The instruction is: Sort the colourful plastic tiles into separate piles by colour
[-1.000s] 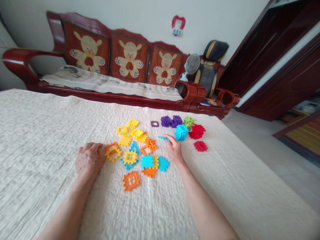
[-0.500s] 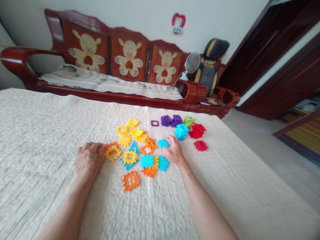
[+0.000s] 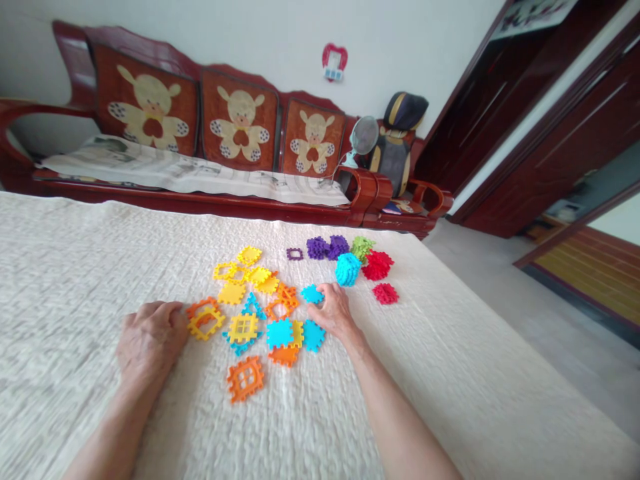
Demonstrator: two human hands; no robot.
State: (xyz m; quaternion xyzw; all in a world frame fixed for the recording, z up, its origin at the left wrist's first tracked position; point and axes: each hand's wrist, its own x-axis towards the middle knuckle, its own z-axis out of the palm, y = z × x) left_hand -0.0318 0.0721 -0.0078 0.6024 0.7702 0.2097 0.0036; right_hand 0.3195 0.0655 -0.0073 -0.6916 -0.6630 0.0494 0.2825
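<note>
Several flat plastic interlocking tiles in yellow, orange and blue lie scattered on a cream quilt (image 3: 450, 373). My right hand (image 3: 334, 310) pinches a light blue tile (image 3: 312, 293) at the right side of the scatter. My left hand (image 3: 150, 340) rests curled on the quilt, knuckles beside an orange and yellow frame tile (image 3: 204, 319). To the right stand sorted stacks: a blue stack (image 3: 347, 269), purple stacks (image 3: 327, 247), a green stack (image 3: 361, 247) and red stacks (image 3: 377, 265). A lone orange tile (image 3: 245, 379) lies nearest me.
A dark red wooden sofa (image 3: 225, 200) with bear cushions runs along the quilt's far edge. A small fan (image 3: 363, 135) and a bag (image 3: 400, 133) sit at its right end. The quilt's right edge drops to the floor (image 3: 540, 333); wooden doors stand beyond.
The light blue tile, held up edge-on a second ago, now lies flat by the scatter under my right fingers. The camera has shifted right; my left hand has stayed put.
</note>
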